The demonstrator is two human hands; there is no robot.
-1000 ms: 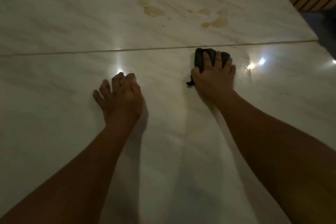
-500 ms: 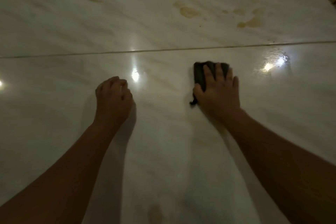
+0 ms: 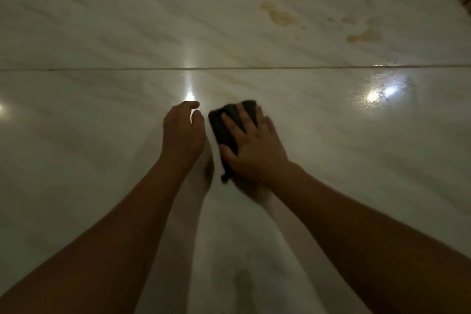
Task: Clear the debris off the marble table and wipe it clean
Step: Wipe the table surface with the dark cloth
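Note:
The white marble table (image 3: 89, 135) fills the view, dimly lit and glossy. My right hand (image 3: 254, 145) lies flat with spread fingers on a dark cloth (image 3: 224, 125), pressing it to the marble near the middle. My left hand (image 3: 183, 130) rests just left of the cloth, fingers loosely curled, holding nothing. Yellowish stains (image 3: 281, 18) dot the far slab at the upper right. A faint smudge (image 3: 242, 280) shows on the near slab between my forearms.
A thin seam (image 3: 102, 69) runs across the table between the far and near slabs. A wet, shiny patch (image 3: 379, 92) with light reflections lies right of the cloth. The table's right edge (image 3: 456, 0) shows at the upper right corner.
My right hand has slid the cloth leftward toward my left hand. The two hands now lie close together. My left hand's fingers are more curled than a second ago.

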